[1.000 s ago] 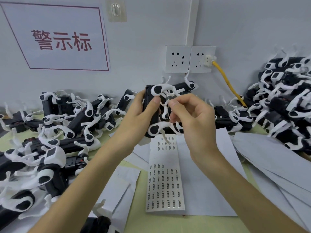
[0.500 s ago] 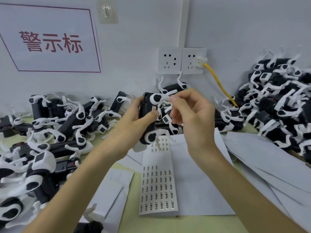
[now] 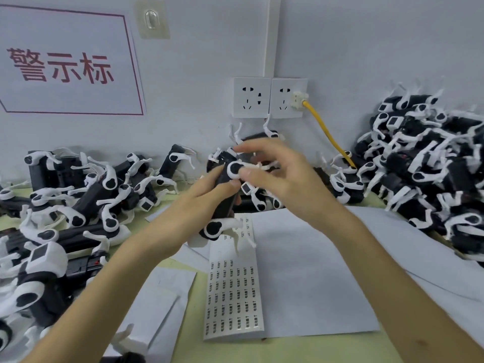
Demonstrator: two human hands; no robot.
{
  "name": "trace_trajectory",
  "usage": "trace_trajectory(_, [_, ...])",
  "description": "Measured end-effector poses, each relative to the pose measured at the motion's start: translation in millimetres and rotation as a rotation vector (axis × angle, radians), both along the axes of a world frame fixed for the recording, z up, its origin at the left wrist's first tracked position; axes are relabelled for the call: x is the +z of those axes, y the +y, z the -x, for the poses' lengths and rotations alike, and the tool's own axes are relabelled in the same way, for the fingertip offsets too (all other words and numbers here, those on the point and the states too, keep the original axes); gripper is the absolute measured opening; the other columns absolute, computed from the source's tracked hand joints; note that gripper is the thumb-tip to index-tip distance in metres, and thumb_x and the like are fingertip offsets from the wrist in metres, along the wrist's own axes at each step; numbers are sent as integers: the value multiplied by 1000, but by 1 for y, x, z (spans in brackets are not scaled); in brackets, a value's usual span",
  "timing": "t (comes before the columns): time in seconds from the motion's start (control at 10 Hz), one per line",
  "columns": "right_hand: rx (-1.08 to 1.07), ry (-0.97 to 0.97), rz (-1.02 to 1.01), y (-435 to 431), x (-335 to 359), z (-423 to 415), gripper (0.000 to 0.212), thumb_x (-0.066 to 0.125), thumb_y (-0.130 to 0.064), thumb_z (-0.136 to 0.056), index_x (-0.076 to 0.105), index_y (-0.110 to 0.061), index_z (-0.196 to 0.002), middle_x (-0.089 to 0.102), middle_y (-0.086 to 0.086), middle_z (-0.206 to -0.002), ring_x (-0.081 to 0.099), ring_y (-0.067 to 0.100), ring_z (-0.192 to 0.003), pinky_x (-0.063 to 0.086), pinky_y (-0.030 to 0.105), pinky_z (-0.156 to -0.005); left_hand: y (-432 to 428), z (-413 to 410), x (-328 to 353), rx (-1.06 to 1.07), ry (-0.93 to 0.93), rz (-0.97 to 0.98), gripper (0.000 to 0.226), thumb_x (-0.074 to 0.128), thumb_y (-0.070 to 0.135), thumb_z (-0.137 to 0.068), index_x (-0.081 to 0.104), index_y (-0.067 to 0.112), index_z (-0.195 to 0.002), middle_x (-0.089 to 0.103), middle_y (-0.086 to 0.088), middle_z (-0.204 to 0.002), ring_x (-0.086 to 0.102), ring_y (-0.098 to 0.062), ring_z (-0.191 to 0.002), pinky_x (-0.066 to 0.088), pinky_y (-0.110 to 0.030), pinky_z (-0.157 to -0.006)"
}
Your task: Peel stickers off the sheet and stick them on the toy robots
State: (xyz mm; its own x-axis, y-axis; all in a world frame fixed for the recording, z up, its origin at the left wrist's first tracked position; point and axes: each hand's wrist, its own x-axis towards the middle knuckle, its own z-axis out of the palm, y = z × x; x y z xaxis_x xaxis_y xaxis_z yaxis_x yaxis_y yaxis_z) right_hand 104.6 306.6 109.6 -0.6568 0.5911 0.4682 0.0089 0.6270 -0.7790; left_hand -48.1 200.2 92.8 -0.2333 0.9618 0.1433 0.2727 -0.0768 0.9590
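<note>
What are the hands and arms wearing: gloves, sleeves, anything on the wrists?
Nothing visible. Left hand and right hand are ungloved; left forearm and right forearm are uncovered to the frame edge, no sleeves. No watch, band or ring seen, though the right fingers are motion-blurred.

We held 1 black toy robot [image 3: 213, 229] with white legs upright over the top end of the sticker sheet [image 3: 233, 292], which lay flat, its upper rows partly bare.

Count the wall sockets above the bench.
2. Both are on the wall side by side: the left socket is free, the right socket has a plug with a yellow cable. None looks hidden.
</note>
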Motion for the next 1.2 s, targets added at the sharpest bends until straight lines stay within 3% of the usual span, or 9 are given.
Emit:
trace_trajectory(0.1, [152, -272, -26, 11, 1, -11, 37, 77, -32, -91, 68, -38, -127, 68, -19, -121, 62, 0, -111, 47, 12, -80, -5, 2, -1, -142, 76, 73, 41, 58, 48, -91, 55, 50, -132, 75, 23, -99, 69, 5, -96, 49, -9, -81])
trace_trajectory(0.3, [265, -464, -34, 23, 7, -29, 30, 84, -38, -81, 72, -42, -108, 68, -20, -122, 68, 6, -106, 57, 30, -85, -9, 13, -4, -405, -12, 274, 55, 64, 35, -99, 42, 48, -148, 74, -6, -114, 73, -23, -94, 56, -33, -93])
trace_trajectory(0.4, [268, -464, 18, 28, 0, -27, 20, 83, -40, -79, 75, -32, -95, 72, -17, -98, 72, 8, -80, 59, 25, -70, -9, 20, -6, -311, 121, 356, 54, 62, 59, -93, 42, 56, -143, 69, 20, -129, 67, -5, -116, 44, -31, -112])
trace_trajectory(0.5, [246, -491, 151, 39, -11, -27, 17, 81, -36, -83, 76, -22, -91, 69, -10, -84, 68, 17, -73, 59, 30, -61, -5, 26, -5, -23, 180, 183, 46, 49, 56, -93, 52, 50, -138, 72, 24, -119, 69, -1, -110, 47, -30, -104])
trace_trajectory(0.6, [214, -435, 298, 57, -18, -41, 25, 79, -37, -80, 75, -15, -92, 67, -9, -81, 65, 21, -73, 59, 31, -62, 1, 37, -2, 217, -22, -37, 26, 48, 35, -106, 68, 35, -122, 75, 8, -116, 74, -14, -104, 52, -38, -91])
trace_trajectory(0.7, [302, 3, 548, 74, -17, -63, 16, 75, -33, -77, 73, -19, -85, 68, 2, -87, 66, 23, -72, 56, 26, -60, 4, 52, -2, 324, -145, -126, 23, 50, 26, -106, 73, 29, -112, 75, -2, -118, 74, -23, -102, 50, -36, -81])
trace_trajectory(0.8, [542, 748, 981, 86, -11, -81, 43, 64, -45, -93, 68, -13, -122, 65, 9, -134, 68, 27, -108, 57, 32, -84, 9, 62, -5, 325, -185, -128, 26, 50, 27, -106, 76, 30, -106, 76, -2, -115, 76, -22, -98, 51, -38, -79])
trace_trajectory(0.9, [553, 830, 1009, 92, -3, -90, 61, 40, -57, -104, 52, -12, -143, 52, 15, -152, 60, 33, -130, 52, 43, -101, 13, 61, -8, 285, -154, -100, 27, 50, 27, -106, 77, 31, -107, 76, -1, -114, 76, -21, -97, 50, -39, -78])
trace_trajectory(1.2, [41, 225, 674, 75, -20, -45, 25, 53, -28, -99, 74, -15, -105, 75, 3, -95, 69, 17, -78, 50, 27, -69, 9, 42, -18, 114, 262, 107, 21, 54, 19, -104, 72, 29, -109, 77, 8, -101, 75, -13, -89, 53, -47, -92])
